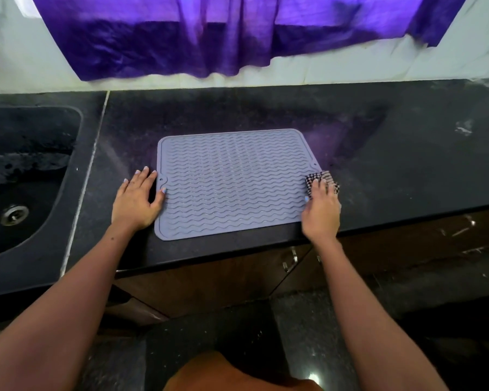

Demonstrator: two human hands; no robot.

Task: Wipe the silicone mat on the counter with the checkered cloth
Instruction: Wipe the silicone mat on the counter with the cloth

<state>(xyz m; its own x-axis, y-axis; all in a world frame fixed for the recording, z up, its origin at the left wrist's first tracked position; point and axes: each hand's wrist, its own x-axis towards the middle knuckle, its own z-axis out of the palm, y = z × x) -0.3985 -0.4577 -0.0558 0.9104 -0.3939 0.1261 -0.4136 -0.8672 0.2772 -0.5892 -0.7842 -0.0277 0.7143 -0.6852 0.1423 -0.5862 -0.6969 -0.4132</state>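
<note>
Right hand (321, 211) presses the bunched checkered cloth (321, 180) under its fingers at the grey silicone mat's (232, 183) right edge, left hand (137, 200) flat and spread pinning the left edge; most of the mat probably remains unwiped.

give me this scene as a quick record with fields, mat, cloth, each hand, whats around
surface: black counter
mat: grey silicone mat, wavy ridges, lying flat near the counter's front edge
cloth: checkered cloth, bunched at the mat's right edge
right hand: right hand pressing on the cloth
left hand: left hand flat at the mat's left edge, thumb on the mat
left of counter: dark sink with a metal drain
behind: purple curtain
</note>
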